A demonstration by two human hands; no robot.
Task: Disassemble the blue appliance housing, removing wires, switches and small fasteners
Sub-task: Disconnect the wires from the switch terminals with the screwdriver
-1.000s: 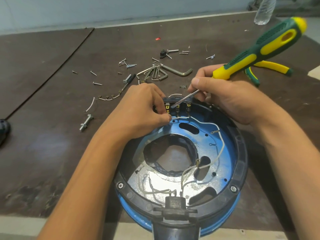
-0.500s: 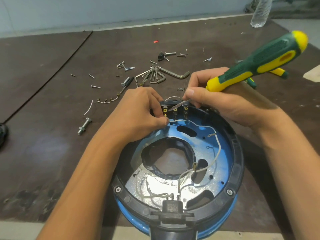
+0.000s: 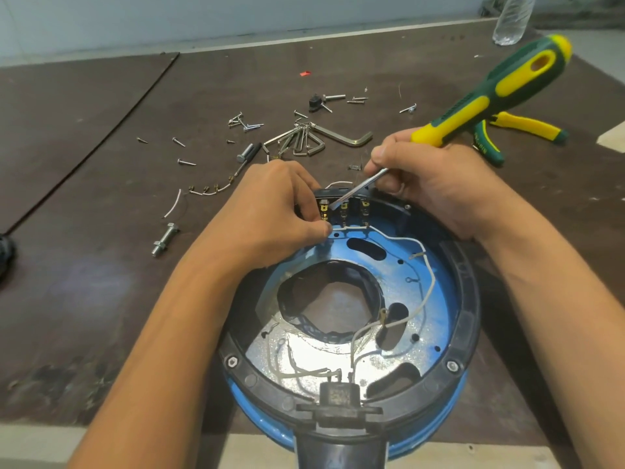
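Note:
The round blue housing (image 3: 422, 275) with a black rim lies open-side up at the near table edge. At its far wall sits a black switch block (image 3: 351, 208) with brass terminals. A white wire (image 3: 427, 258) runs from those terminals around the inside. My left hand (image 3: 270, 214) pinches the wire end beside the leftmost terminal. My right hand (image 3: 436, 184) grips a green and yellow screwdriver (image 3: 493, 93), its metal tip set against the terminals. A second black connector (image 3: 338, 396) sits at the near rim with more white wires.
Loose screws (image 3: 245, 123), a set of hex keys (image 3: 304, 140), a large bolt (image 3: 165, 239) and cut wire pieces (image 3: 209, 191) lie scattered on the brown table behind the housing. Green and yellow pliers (image 3: 521, 130) lie at the right. A plastic bottle (image 3: 510, 18) stands at the far right.
The screwdriver handle has swung slightly while its tip stays at the switch terminals. My left hand keeps its pinch on the wire. The view has shifted a little.

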